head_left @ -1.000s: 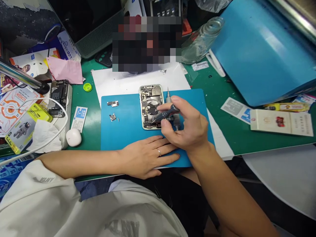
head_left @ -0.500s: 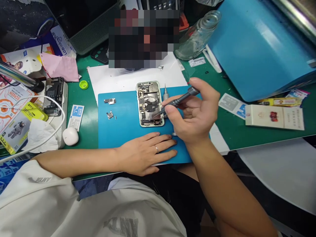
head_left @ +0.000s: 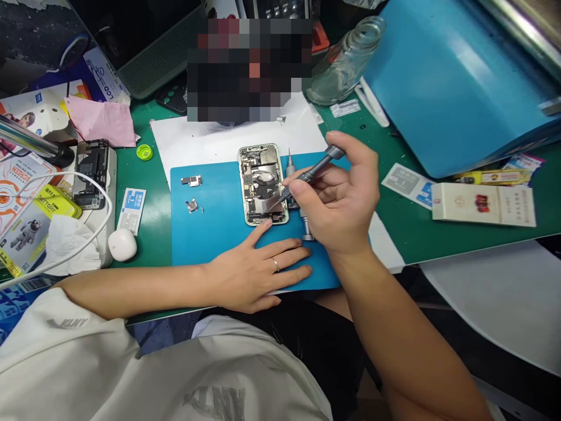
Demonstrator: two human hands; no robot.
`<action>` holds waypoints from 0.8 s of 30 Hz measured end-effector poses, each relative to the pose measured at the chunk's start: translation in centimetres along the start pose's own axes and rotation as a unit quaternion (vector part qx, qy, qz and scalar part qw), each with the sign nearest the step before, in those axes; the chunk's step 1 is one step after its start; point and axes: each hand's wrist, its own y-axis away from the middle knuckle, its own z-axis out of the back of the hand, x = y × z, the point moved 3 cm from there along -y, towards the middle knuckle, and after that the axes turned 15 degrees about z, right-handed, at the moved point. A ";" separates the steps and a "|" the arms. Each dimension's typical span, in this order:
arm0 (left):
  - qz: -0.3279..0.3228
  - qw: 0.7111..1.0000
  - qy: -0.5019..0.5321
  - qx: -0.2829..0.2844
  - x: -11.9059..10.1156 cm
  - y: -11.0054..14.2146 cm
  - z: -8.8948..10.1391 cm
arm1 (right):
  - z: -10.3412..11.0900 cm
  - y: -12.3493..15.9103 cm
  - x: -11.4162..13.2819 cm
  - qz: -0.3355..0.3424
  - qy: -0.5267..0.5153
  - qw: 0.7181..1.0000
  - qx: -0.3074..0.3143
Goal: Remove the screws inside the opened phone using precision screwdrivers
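Note:
An opened phone (head_left: 263, 175) with bare inner parts lies on a blue mat (head_left: 205, 228). My right hand (head_left: 344, 202) is closed around a dark grey screwdriver (head_left: 315, 169), tilted so its tip points down into the phone's lower part; whether the tip touches is too small to tell. My left hand (head_left: 256, 269) lies flat with fingers spread on the mat, one fingertip at the phone's bottom edge. A second screwdriver (head_left: 290, 164) lies right of the phone, partly hidden by my right hand. Small metal parts (head_left: 191, 180) and a little bracket (head_left: 191, 204) rest on the mat's left.
Left stand a white box with another opened phone (head_left: 91, 175), a white earbud case (head_left: 123, 245) and a green cap (head_left: 144, 152). A glass jar (head_left: 346, 64) leans at the back. A cigarette box (head_left: 482, 204) and a card (head_left: 405, 184) lie right. A white cable crosses the left.
My left hand has stretched one finger forward to the phone's bottom edge. The right hand keeps the screwdriver angled over the phone. The whole view has shifted slightly.

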 end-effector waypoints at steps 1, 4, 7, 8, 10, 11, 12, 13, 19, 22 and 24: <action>0.000 1.000 0.000 0.001 0.0 0.0 0.0 | 0.0 0.0 -0.1 0.000 -0.002 1.000 -0.001; -0.002 1.000 0.001 -0.002 0.0 0.0 0.1 | 0.1 0.2 -0.6 0.004 -0.003 1.000 -0.002; -0.004 1.000 0.003 -0.001 0.0 0.0 0.1 | 0.1 0.3 -0.9 0.010 -0.004 1.000 0.001; -0.004 1.000 0.004 -0.002 0.0 0.0 0.1 | 0.1 0.3 -0.9 0.010 -0.006 1.000 0.000; -0.004 1.000 0.004 -0.003 0.0 0.0 0.1 | 0.2 0.3 -0.9 -0.009 -0.013 1.000 -0.007; -0.004 1.000 0.002 -0.005 0.0 0.0 0.1 | 0.2 0.3 -0.9 -0.026 -0.017 0.999 -0.012; -0.002 1.000 0.000 -0.005 0.0 0.0 0.0 | 0.2 0.3 -0.9 -0.047 -0.023 0.998 -0.017; -0.001 1.000 -0.003 -0.004 0.0 0.0 0.0 | 0.2 0.3 -0.8 -0.069 -0.030 0.997 -0.021; 0.003 1.000 -0.016 -0.010 0.0 0.2 -0.2 | -0.3 0.3 -0.3 -0.158 -0.082 0.984 -0.032; 0.006 1.000 -0.023 -0.007 0.0 0.2 -0.1 | -0.5 0.3 -0.2 -0.168 -0.108 0.979 -0.035; 0.007 1.000 -0.024 -0.004 0.0 0.2 -0.1 | -0.5 0.3 -0.2 -0.167 -0.119 0.978 -0.040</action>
